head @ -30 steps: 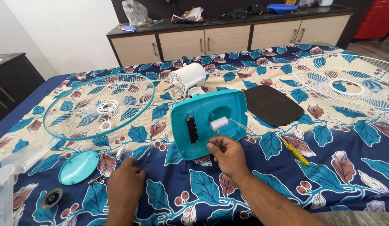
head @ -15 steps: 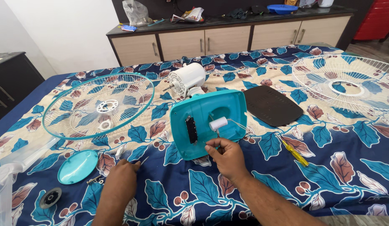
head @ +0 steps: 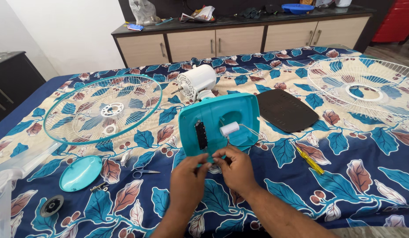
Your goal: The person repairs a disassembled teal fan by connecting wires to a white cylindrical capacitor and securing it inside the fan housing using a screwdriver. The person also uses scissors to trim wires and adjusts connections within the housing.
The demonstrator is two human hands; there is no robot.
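Note:
An upturned teal fan base [head: 213, 114] lies on the leaf-patterned bedsheet, with a black switch block [head: 201, 135] and a white cylinder [head: 229, 128] with thin wires inside it. My left hand [head: 188, 178] and my right hand [head: 236, 171] meet at the base's near edge. Their fingertips are pinched together on a thin wire that is mostly hidden by the fingers. Behind the base sits the white fan motor [head: 196, 81].
A teal fan guard [head: 103, 110] lies left and a white guard [head: 367, 88] right. A black plate [head: 286, 110], a yellow screwdriver [head: 309, 161], a teal round cap [head: 80, 173], small scissors [head: 145, 172] and a black disc [head: 51, 205] lie around. A clear tub [head: 1, 189] stands at far left.
My left hand has come up from the sheet at lower left and joined my right hand at the base's near edge. The right hand has stayed there.

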